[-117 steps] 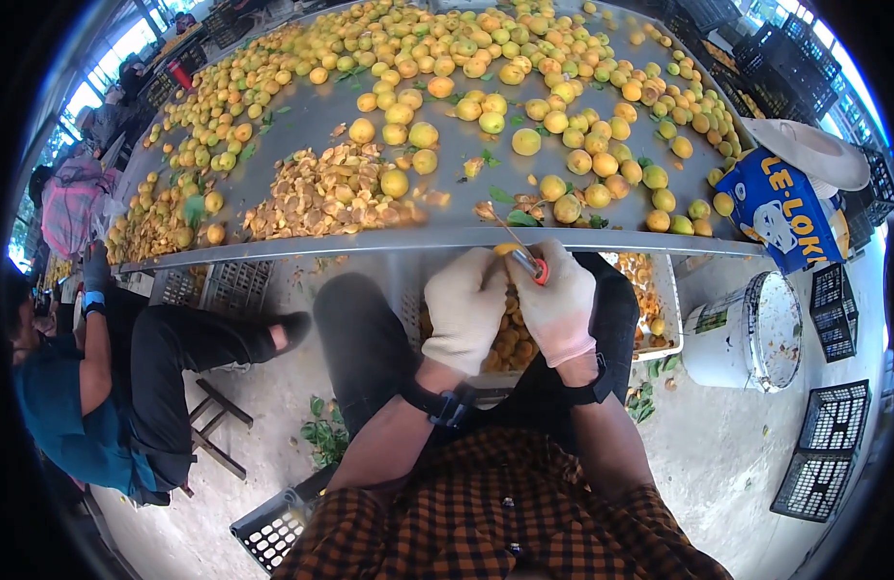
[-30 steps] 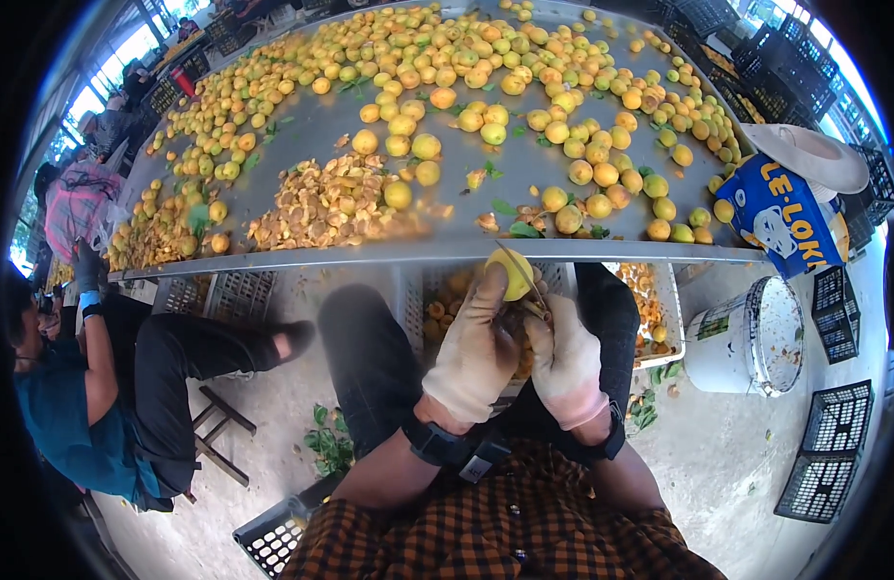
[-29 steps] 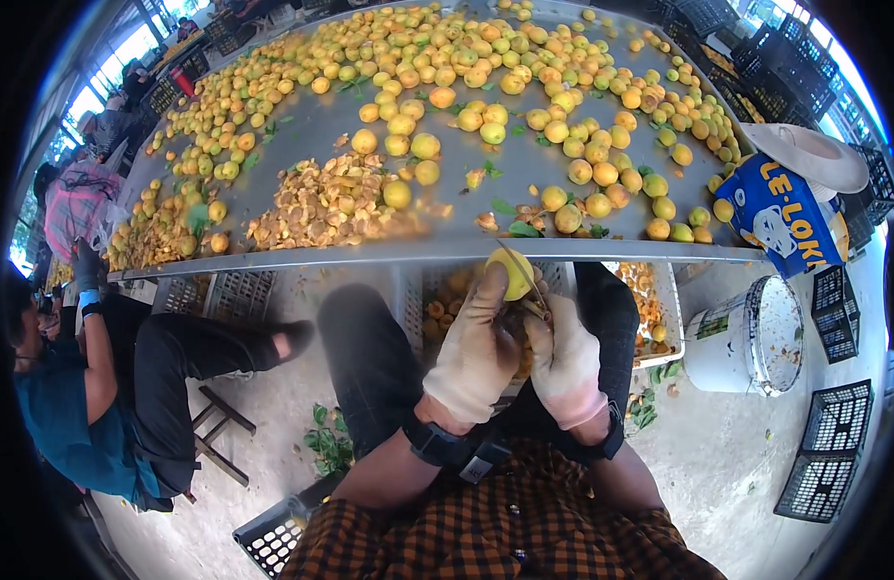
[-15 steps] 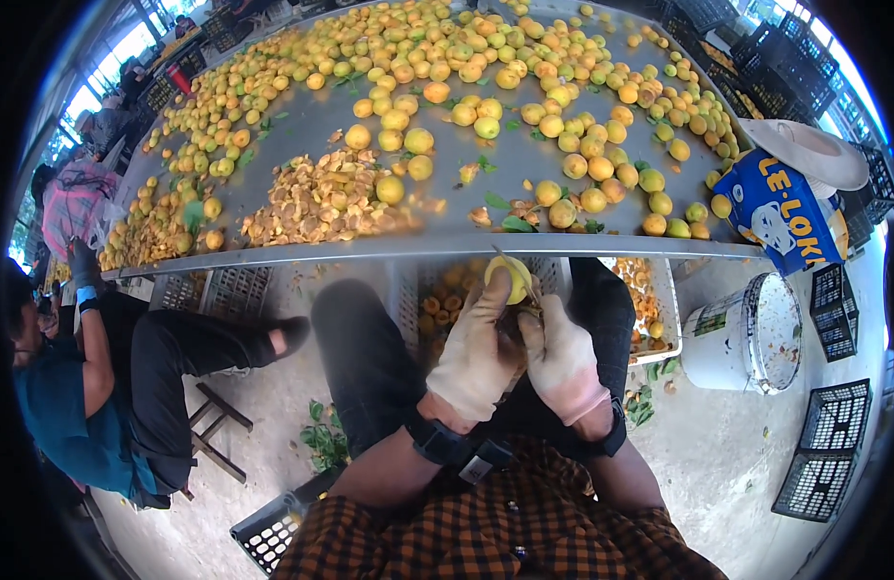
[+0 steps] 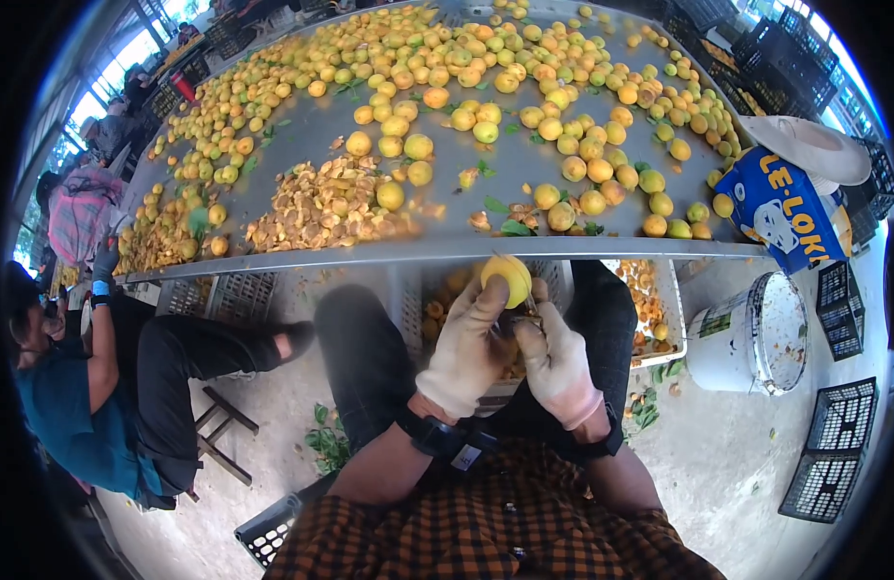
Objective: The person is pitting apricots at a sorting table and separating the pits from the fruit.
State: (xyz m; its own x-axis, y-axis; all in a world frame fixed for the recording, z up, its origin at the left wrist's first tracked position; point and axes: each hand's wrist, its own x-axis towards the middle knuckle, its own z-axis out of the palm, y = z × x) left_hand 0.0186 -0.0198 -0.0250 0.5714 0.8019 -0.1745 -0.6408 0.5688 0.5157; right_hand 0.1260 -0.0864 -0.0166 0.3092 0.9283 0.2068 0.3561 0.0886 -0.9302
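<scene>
Both my hands wear whitish work gloves and meet over my lap, just below the table's front edge. In my left hand (image 5: 466,356) a yellow apricot (image 5: 510,275) is pinched between thumb and fingers, with a curved line showing across its skin. My right hand (image 5: 560,365) is closed close beside the fruit, around a thin, dark tool that looks like a small knife (image 5: 530,307); the fingers hide most of it. Under my hands stands a light plastic crate (image 5: 561,280) with orange fruit pieces in it.
A metal table (image 5: 312,111) carries many apricots and a heap of cut pieces (image 5: 326,205). At right are a white tray (image 5: 675,324), a white bucket (image 5: 732,338), a blue box (image 5: 780,217), a hat (image 5: 809,150) and black crates (image 5: 829,449). A co-worker (image 5: 89,367) sits at left.
The apricot has turned in my left fingers and shows a rounder side. My right hand has shifted slightly up and left beside it. The co-worker's gloved hand at left has moved a little.
</scene>
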